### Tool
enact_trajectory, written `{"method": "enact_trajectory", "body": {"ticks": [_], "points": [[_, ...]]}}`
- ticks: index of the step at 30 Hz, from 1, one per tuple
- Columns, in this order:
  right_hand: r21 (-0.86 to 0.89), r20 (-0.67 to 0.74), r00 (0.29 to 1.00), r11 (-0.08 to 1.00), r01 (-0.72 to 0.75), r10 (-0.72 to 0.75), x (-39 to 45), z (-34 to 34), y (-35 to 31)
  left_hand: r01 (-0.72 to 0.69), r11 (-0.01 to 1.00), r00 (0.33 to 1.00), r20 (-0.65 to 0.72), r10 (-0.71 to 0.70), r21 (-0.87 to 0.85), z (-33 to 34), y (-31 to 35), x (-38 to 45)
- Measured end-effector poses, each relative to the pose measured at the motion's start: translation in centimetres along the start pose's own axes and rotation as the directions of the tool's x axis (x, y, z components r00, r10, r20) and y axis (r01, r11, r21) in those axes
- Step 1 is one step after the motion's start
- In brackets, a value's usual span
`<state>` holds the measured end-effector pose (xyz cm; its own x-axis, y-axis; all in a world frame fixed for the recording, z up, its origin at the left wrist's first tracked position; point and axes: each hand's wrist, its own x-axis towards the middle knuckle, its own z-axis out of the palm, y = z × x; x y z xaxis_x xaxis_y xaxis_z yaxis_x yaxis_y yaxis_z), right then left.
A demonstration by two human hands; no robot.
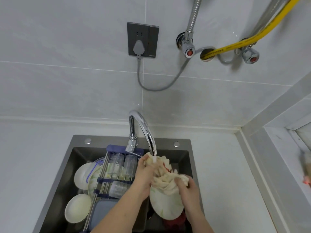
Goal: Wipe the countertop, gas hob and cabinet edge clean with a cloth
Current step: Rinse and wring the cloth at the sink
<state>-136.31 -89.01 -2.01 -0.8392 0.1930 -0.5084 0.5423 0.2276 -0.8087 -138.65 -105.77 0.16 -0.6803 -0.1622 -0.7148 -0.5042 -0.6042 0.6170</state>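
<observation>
Sink [188,158] sits in the counter [223,165]. Tap [144,128] at the back, w/ cloth [165,180] under it. Rack w/ glasses [116,167] on left, bowls [78,208] below. Plate [165,207] on right.

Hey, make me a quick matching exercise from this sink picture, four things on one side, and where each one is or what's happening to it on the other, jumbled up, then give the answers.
Things:
1. cloth
2. grey plug
3. yellow hose
4. glass jars

Places or states:
A. lying on the rack over the sink
B. bunched in both hands under the tap spout
C. pushed into the wall socket
D. running along the wall at the upper right

Pairs: 1-B, 2-C, 3-D, 4-A
</observation>
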Motion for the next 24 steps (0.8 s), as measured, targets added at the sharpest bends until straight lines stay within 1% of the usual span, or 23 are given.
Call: {"method": "enact_trajectory", "body": {"ticks": [1,2,3,4,5,6,7,9,10,12,13,14,15,17,18,19,20,21,22,23,24], "points": [[-0.024,0.027,0.999,0.999,-0.041,0.042,0.3,0.2,0.6,-0.01,1.0,1.0,0.023,0.01,0.004,0.0,0.1,-0.2],[-0.04,0.084,0.99,0.994,-0.106,0.109,0.4,0.5,0.8,-0.02,1.0,0.999,0.04,0.02,0.011,0.0,0.1,-0.3],[0.003,0.149,0.969,0.98,-0.198,0.195,0.7,1.0,1.2,-0.031,0.999,0.999,0.044,0.03,0.029,0.1,0.3,-0.4],[0.095,0.215,0.935,0.947,-0.306,0.281,1.1,1.7,1.5,-0.037,0.999,0.998,0.043,0.036,0.03,0.1,0.6,-0.6],[0.193,0.286,0.899,0.899,-0.393,0.332,1.4,2.3,1.6,-0.035,0.999,0.998,0.045,0.034,0.032,0.0,0.7,-0.8],[0.252,0.354,0.865,0.854,-0.456,0.357,1.3,2.5,0.9,-0.037,0.998,0.998,0.052,0.034,0.048,0.0,0.8,-1.0],[0.296,0.435,0.835,0.823,-0.485,0.336,1.0,2.6,0.3,-0.053,0.994,0.997,0.063,0.047,0.094,0.4,0.9,-1.3],[0.371,0.598,0.754,0.741,-0.56,0.27,0.2,3.6,-1.4,-0.103,0.977,0.991,0.098,0.086,0.184,0.4,1.3,-1.8],[0.415,0.627,0.742,0.705,-0.575,0.236,-0.1,4.2,-2.3,-0.148,0.953,0.985,0.125,0.118,0.265,0.3,1.4,-2.1],[0.534,0.565,0.805,0.664,-0.524,0.181,-0.9,4.8,-3.9,-0.281,0.824,0.959,0.171,0.225,0.493,0.0,1.5,-2.4],[0.57,0.527,0.825,0.636,-0.521,0.204,-1.3,5.3,-4.5,-0.33,0.74,0.944,0.188,0.272,0.586,-0.4,1.5,-2.5],[0.575,0.496,0.834,0.628,-0.524,0.242,-1.4,5.9,-5.0,-0.36,0.689,0.931,0.199,0.305,0.629,-0.8,1.4,-2.4],[0.567,0.447,0.853,0.652,-0.504,0.27,-1.3,6.5,-5.0,-0.385,0.662,0.919,0.196,0.343,0.644,-1.1,1.3,-2.3],[0.509,0.325,0.886,0.729,-0.458,0.331,-0.7,7.5,-5.1,-0.423,0.597,0.881,0.155,0.447,0.682,-2.0,0.8,-2.0],[0.492,0.279,0.895,0.749,-0.444,0.347,-0.3,7.9,-5.1,-0.431,0.56,0.858,0.129,0.498,0.707,-2.6,0.4,-1.5],[0.494,0.252,0.902,0.755,-0.431,0.35,-0.1,8.2,-5.4,-0.433,0.553,0.842,0.099,0.531,0.712,-3.0,0.2,-1.5],[0.492,0.219,0.912,0.768,-0.411,0.348,-0.1,8.1,-5.8,-0.408,0.58,0.845,0.052,0.532,0.705,-3.4,-0.1,-1.4],[0.504,0.198,0.917,0.767,-0.398,0.346,-0.2,7.9,-6.4,-0.36,0.654,0.877,0.002,0.481,0.666,-3.7,-0.3,-1.2],[0.529,0.198,0.921,0.755,-0.388,0.335,-0.3,7.5,-6.9,-0.278,0.765,0.929,-0.039,0.367,0.581,-3.7,-0.4,-1.2],[0.552,0.203,0.921,0.738,-0.389,0.334,-0.4,7.1,-7.4,-0.155,0.885,0.982,-0.029,0.186,0.439,-3.5,-0.4,-1.3],[0.561,0.231,0.917,0.725,-0.399,0.325,-0.2,6.8,-7.8,-0.008,0.962,0.999,0.038,-0.003,0.273,-3.4,-0.1,-1.5]]}}
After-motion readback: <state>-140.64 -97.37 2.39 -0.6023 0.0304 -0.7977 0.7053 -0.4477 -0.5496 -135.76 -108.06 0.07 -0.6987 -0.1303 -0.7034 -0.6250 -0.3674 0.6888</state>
